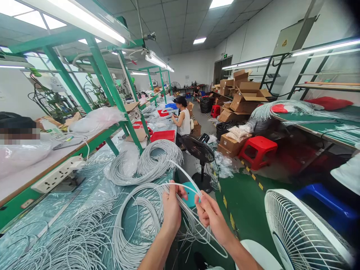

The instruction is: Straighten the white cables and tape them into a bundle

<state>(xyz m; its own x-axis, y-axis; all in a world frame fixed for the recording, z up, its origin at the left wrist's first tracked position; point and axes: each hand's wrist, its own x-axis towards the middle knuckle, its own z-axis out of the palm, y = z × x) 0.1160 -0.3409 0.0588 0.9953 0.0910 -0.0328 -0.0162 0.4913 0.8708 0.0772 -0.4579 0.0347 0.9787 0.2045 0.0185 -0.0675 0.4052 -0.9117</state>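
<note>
My left hand [172,212] is closed around a bundle of thin light-grey cables [189,210] at the table's right edge. Their loose ends hang down between my two hands. In a pinch, my right hand [210,214] holds one or two cables [187,173] that arch up and to the left. Just left of my left hand lies a cable coil [119,228] on the plastic-covered table. Behind it rests another large coil [164,155]. A spread of loose cables [75,236] covers the near left of the table.
A black fan [198,148] stands beyond my right hand and a white fan [303,228] at the near right. Green frame posts and a power strip [57,174] border the table's left. A person [184,122] sits farther along; red trays [162,135] lie nearby.
</note>
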